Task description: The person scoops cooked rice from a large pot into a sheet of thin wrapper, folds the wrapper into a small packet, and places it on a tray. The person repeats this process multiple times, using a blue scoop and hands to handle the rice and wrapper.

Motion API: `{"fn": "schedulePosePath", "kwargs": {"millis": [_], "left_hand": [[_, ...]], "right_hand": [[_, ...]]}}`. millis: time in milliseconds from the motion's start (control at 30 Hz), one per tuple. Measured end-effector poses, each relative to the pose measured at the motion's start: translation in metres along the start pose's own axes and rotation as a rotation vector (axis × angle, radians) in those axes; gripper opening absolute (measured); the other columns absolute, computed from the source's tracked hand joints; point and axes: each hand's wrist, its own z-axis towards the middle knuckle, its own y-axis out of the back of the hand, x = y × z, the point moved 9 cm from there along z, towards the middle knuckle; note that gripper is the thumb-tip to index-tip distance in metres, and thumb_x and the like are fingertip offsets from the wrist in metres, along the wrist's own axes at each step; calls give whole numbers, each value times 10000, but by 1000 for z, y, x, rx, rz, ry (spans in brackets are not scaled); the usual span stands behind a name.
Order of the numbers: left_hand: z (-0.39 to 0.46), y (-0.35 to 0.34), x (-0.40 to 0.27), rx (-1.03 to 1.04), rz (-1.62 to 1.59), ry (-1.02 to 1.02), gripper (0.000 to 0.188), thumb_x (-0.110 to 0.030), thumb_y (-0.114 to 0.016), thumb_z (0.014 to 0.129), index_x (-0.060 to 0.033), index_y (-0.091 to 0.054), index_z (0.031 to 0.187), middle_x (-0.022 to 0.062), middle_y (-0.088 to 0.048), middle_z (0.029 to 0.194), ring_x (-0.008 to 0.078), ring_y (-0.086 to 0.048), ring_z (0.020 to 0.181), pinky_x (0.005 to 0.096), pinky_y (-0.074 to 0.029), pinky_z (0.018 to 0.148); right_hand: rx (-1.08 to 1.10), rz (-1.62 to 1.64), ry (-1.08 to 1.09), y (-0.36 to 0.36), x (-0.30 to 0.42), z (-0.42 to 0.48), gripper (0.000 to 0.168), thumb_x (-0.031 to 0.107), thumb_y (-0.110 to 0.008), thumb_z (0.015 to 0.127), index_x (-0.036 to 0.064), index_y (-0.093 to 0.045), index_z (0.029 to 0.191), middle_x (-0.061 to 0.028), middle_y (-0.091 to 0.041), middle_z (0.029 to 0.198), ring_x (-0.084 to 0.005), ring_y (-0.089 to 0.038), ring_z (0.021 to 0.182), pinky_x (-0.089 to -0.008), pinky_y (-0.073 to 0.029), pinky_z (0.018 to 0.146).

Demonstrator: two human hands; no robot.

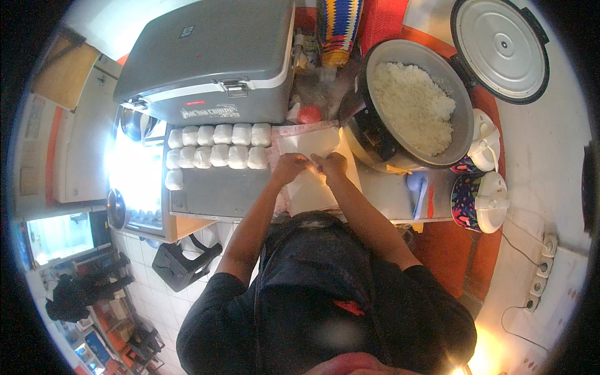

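Observation:
My left hand (291, 168) and my right hand (332, 166) meet over sheets of white paper (307, 191) on the metal counter. Their fingers are bent close together; whether anything thin is between them is too small to tell. Wrapped white portions (220, 154) stand in rows to the left, two long rows and a single one in front. At the right, an open rice cooker (361, 140) holds cooked white rice (412, 108). A blue utensil (418, 192) and a red one (431, 200) lie near the counter's front edge.
A large grey cooler box (206, 61) stands behind the portions. The cooker's round lid (501, 47) is raised at the back right. Two lidded containers with patterned sides (468, 201) are at the right end. A lit glass display case (140, 178) adjoins the counter's left end.

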Motion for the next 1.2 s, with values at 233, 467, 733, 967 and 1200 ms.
{"fn": "schedulePosePath", "kwargs": {"millis": [233,467,733,967,1200], "left_hand": [[-9,50,-13,-519,262,-72,302,-255,-779,802,-61,-722,1027,151,-710,1048,319,-674,970,403,-526,879],[-19,-5,-61,-309,125,-522,349,-107,-704,784,-46,-633,1120,152,-632,1222,346,-583,1144,400,-475,980],[-25,-25,-67,-134,468,-461,83,-107,-623,812,-73,-666,874,97,-663,891,305,-637,904,451,-510,859],[-44,-41,-49,-244,474,-445,150,-176,-623,851,-104,-715,944,92,-697,1036,301,-639,1046,431,-500,962],[-48,-30,-38,-353,457,-250,206,-91,-614,808,-54,-721,980,97,-681,1163,302,-615,1130,458,-466,1013]], "right_hand": [[67,449,-128,-13,-32,1,271,254,-798,825,32,-665,744,-100,-674,694,-168,-609,513,-323,-492,492],[-81,-48,55,-17,-42,29,287,339,-751,816,54,-732,780,-98,-736,779,-234,-705,707,-389,-555,674],[139,-402,869,23,107,-51,223,171,-645,792,119,-742,986,-107,-720,1081,-274,-665,1051,-475,-483,907],[266,-1341,397,16,48,-36,528,216,-622,823,90,-582,1334,-110,-508,1477,-358,-423,1371,-622,-318,1040],[241,-1126,849,-3,-15,-62,867,33,-502,815,176,-187,1609,-52,-125,1686,-345,-89,1548,-685,-92,1161]]}}
